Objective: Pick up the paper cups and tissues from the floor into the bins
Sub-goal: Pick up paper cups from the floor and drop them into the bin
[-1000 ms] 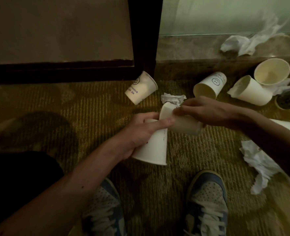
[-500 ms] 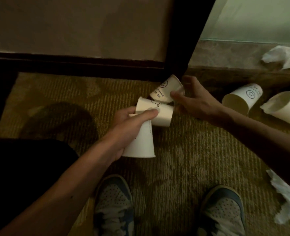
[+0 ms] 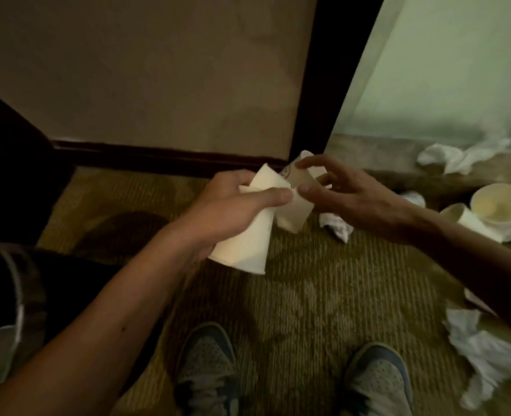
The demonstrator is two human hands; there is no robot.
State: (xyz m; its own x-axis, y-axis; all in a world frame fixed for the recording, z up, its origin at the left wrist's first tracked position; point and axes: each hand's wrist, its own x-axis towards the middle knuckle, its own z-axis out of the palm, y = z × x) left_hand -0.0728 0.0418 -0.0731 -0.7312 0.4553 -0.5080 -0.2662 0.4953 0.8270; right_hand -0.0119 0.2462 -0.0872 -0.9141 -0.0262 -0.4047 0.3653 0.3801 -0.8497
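Right hand (image 3: 359,202) has lifted printed cup (image 3: 299,177) beside left hand's (image 3: 224,211) cups (image 3: 245,241).

Right hand (image 3: 347,195) has now grasped the smiley cup (image 3: 300,177).

Bare olive ribbed carpet (image 3: 302,295) lies open in the middle, from the two grey-blue trainers (image 3: 206,364) near to the dark baseboard (image 3: 158,154) far. A beige wall panel (image 3: 158,70) and a black upright post (image 3: 317,85) close the far side. A black bulky shape (image 3: 8,205) fills the left. On the right, crumpled white tissues (image 3: 485,349) and loose white paper cups (image 3: 500,202) clutter the floor.
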